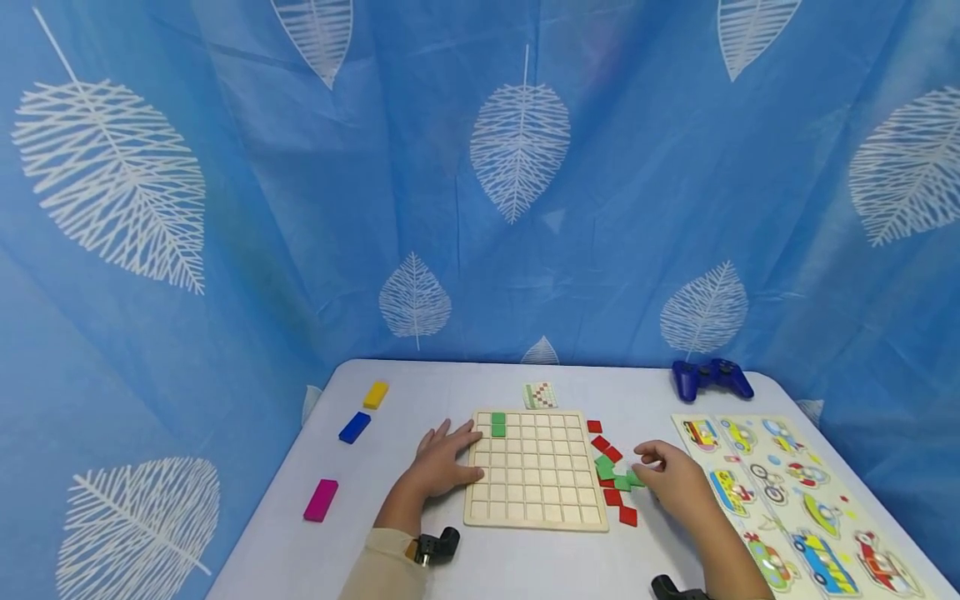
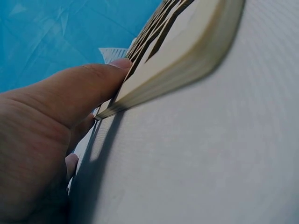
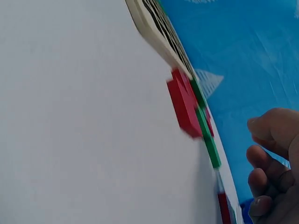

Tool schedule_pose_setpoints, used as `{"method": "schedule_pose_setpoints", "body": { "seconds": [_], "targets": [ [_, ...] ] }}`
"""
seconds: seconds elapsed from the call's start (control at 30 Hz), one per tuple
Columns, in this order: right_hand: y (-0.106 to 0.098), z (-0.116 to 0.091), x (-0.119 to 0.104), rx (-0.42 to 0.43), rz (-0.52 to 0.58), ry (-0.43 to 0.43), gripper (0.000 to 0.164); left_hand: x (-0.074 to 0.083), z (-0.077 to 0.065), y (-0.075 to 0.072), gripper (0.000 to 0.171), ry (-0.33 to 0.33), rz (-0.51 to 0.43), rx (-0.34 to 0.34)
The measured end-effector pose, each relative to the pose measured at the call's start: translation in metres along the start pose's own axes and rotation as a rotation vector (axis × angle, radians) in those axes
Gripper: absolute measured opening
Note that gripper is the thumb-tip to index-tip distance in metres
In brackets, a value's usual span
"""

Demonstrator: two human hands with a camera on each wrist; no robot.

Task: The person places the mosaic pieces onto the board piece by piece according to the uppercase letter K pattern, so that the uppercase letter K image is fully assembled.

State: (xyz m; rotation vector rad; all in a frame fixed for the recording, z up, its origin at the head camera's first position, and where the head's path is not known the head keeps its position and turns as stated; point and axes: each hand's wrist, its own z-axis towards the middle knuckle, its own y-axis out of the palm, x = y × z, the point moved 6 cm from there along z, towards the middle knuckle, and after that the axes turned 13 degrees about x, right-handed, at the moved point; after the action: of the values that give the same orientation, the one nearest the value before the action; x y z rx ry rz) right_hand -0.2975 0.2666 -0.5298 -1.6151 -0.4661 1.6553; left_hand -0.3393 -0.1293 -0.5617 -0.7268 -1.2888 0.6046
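A wooden grid board (image 1: pixel 536 527) lies on the white table, with two green square tiles (image 1: pixel 498 425) set in its upper left. My left hand (image 1: pixel 441 465) rests along the board's left edge, its fingers spread. In the left wrist view the thumb (image 2: pixel 96 84) touches the board's rim. To the right of the board lie loose red tiles (image 1: pixel 627 517) and green tiles (image 1: pixel 604 467). Just right of these tiles hovers my right hand (image 1: pixel 678 483), its fingers loosely bent. The right wrist view shows nothing between those fingers.
A small pattern card (image 1: pixel 540 395) lies behind the board. At left are yellow (image 1: pixel 376 394), blue (image 1: pixel 355 427) and magenta (image 1: pixel 321 500) blocks. A blue game controller (image 1: pixel 711 379) sits at the back right, beyond a vehicle picture puzzle (image 1: pixel 787 467). A blue leaf-print curtain hangs behind.
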Motion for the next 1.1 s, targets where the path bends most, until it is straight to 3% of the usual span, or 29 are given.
{"method": "schedule_pose_setpoints", "body": {
  "seconds": [0.17, 0.4, 0.77, 1.1],
  "targets": [
    [-0.016, 0.001, 0.022, -0.017, -0.054, 0.023, 0.038, 0.000, 0.000, 0.002, 0.073, 0.007, 0.005, 0.014],
    [-0.020, -0.002, 0.047, -0.098, -0.122, 0.042, 0.043, -0.002, -0.004, 0.002, 0.072, -0.008, 0.006, 0.011],
    [-0.025, -0.003, 0.057, -0.039, -0.137, 0.050, 0.034, 0.002, -0.003, 0.001, 0.072, 0.002, 0.001, 0.016],
    [-0.026, -0.003, 0.059, -0.041, -0.143, 0.073, 0.040, 0.004, -0.005, 0.001, 0.071, 0.004, -0.005, 0.022]
  ]
}}
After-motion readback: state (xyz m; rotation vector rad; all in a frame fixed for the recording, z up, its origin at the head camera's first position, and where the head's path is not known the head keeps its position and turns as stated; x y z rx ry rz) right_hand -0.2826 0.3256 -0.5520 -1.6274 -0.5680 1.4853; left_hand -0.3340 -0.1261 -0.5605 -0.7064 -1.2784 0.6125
